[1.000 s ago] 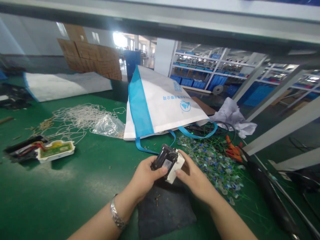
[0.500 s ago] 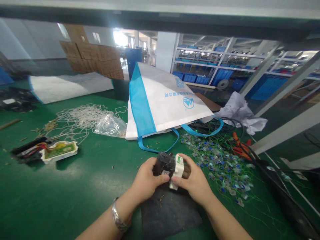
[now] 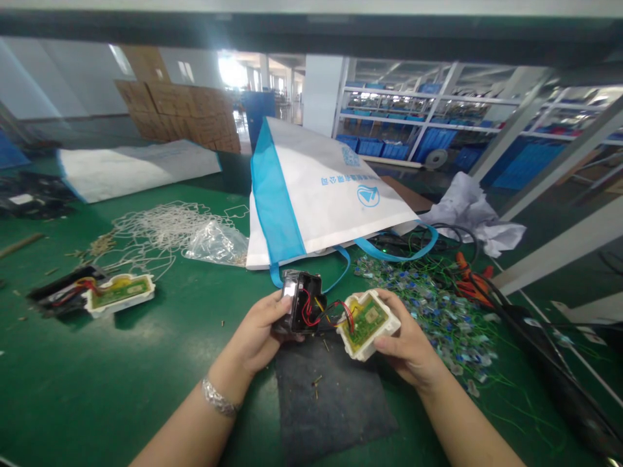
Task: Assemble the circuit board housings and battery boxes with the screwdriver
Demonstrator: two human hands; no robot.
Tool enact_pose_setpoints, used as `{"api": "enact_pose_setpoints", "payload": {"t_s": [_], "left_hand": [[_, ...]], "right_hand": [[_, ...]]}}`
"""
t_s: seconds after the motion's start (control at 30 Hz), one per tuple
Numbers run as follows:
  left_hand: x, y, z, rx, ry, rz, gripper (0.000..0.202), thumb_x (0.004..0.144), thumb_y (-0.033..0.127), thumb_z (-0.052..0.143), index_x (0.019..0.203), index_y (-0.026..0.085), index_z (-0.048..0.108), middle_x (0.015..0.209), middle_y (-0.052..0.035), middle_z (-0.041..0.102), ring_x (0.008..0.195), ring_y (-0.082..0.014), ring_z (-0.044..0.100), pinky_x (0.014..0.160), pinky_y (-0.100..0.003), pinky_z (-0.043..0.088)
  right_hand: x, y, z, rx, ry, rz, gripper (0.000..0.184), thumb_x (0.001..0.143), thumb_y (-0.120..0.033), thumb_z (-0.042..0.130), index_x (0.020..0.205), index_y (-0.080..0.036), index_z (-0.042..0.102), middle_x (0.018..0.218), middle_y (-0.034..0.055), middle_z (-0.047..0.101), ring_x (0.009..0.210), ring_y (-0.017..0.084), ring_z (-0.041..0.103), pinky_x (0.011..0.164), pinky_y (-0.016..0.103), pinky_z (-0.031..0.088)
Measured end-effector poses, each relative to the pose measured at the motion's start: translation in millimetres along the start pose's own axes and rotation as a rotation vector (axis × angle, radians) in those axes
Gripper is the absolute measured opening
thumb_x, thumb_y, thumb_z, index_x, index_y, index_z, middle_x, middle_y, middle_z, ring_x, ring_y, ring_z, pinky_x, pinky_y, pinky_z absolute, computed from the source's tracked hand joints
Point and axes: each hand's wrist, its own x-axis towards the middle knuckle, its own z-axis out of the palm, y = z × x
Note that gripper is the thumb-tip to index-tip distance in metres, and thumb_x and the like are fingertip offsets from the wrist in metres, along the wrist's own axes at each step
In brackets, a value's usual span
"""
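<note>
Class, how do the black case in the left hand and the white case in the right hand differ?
Colour: the black case is dark, the white case off-white.
Contents: the white case holds a green circuit board; inside the black case, wires show against a dark interior.
Hold: the left hand grips the black case, the right hand the white case.
Shared: both are open, with wires running between them.

Factory workshop; racks [image 3: 437, 109], blue bins [image 3: 395, 150]

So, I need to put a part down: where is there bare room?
The green tabletop between the opened unit and the left forearm looks mostly free. It's crowded right of the right hand, with green-wired pieces, and farther back, with white cords and the bag.
</note>
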Motion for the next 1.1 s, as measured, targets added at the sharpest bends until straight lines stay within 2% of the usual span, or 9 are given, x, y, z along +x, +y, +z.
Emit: {"api": "enact_pose_setpoints", "payload": {"t_s": [0.13,0.2,0.37,0.43,0.53,0.63,0.8,0.93,1.1], "left_hand": [[0,-2,1.5,0.048,0.001,-0.030,0.039,0.072,0.043,0.063,0.094,0.011,0.055,0.074,-0.0051,0.057,0.056,-0.0127,0.052,0.041,-0.019,0.041],[0,-3,4.8,0.143,-0.013,-0.026,0.045,0.070,0.043,0.065,0.098,0.010,0.052,0.078,-0.0061,0.058,0.057,-0.0126,0.052,0.044,-0.019,0.041],[-2,-6,9.3,0.659,0.080,0.103,0.047,0.067,0.031,0.068,0.105,0.011,0.049,0.099,-0.0088,0.059,0.089,-0.0206,0.055,0.080,-0.032,0.043],[-3,-8,9.6,0.933,0.222,0.261,0.041,0.071,0.031,0.063,0.106,0.013,0.051,0.103,-0.0093,0.056,0.095,-0.0230,0.052,0.085,-0.038,0.040],[-5,-6,15.6,1.235,0.406,0.676,0.026,0.078,0.028,0.055,0.101,0.016,0.057,0.102,-0.0080,0.054,0.098,-0.0223,0.048,0.087,-0.041,0.037],[-3,1,32.6,1.397,0.266,0.886,0.015,0.082,0.024,0.052,0.092,0.019,0.062,0.091,-0.0043,0.058,0.091,-0.0194,0.049,0.085,-0.039,0.035],[11,7,62.2,1.618,0.064,0.789,0.009,0.078,0.022,0.060,0.086,0.023,0.064,0.089,-0.0004,0.060,0.091,-0.0199,0.048,0.087,-0.043,0.027],[19,0,68.2,1.664,0.027,0.773,0.010,0.082,0.019,0.055,0.084,0.023,0.064,0.080,0.0008,0.062,0.086,-0.0189,0.050,0.090,-0.047,0.022],[20,-7,67.5,1.593,0.046,0.811,0.018,0.085,0.016,0.048,0.075,0.018,0.063,0.075,-0.0006,0.063,0.081,-0.0178,0.052,0.091,-0.046,0.022]], "right_hand": [[0,-1,-5,0.037,-0.100,0.039,0.073,0.052,-0.035,0.080,0.110,-0.024,0.037,0.119,0.0116,0.045,0.101,0.030,0.051,0.084,0.044,0.042],[-1,-2,-5,0.057,-0.131,0.061,0.072,0.053,-0.033,0.079,0.111,-0.024,0.037,0.119,0.0118,0.045,0.102,0.030,0.050,0.085,0.046,0.041],[-3,-7,-2,0.098,-0.150,0.066,0.068,0.054,-0.029,0.079,0.109,-0.023,0.039,0.120,0.0115,0.044,0.104,0.030,0.048,0.089,0.047,0.038],[-3,-9,0,0.076,-0.142,0.067,0.069,0.053,-0.030,0.079,0.108,-0.023,0.040,0.120,0.0113,0.044,0.103,0.030,0.049,0.088,0.046,0.039],[-3,-11,4,0.023,-0.135,0.051,0.069,0.051,-0.031,0.080,0.108,-0.022,0.041,0.123,0.0113,0.042,0.104,0.029,0.048,0.087,0.044,0.040],[-4,-14,8,-0.023,-0.128,0.034,0.068,0.053,-0.032,0.079,0.108,-0.022,0.042,0.125,0.0108,0.040,0.106,0.028,0.047,0.087,0.041,0.041],[-7,-17,10,-0.080,-0.129,0.023,0.066,0.055,-0.033,0.078,0.110,-0.022,0.042,0.116,0.0079,0.047,0.099,0.024,0.050,0.080,0.032,0.044],[-7,-18,10,-0.093,-0.145,0.007,0.067,0.056,-0.030,0.077,0.112,-0.021,0.041,0.109,0.0071,0.050,0.095,0.022,0.052,0.076,0.029,0.044],[-6,-17,8,-0.092,-0.167,-0.017,0.065,0.057,-0.030,0.076,0.112,-0.022,0.042,0.114,0.0074,0.047,0.101,0.023,0.049,0.081,0.031,0.043]]}}
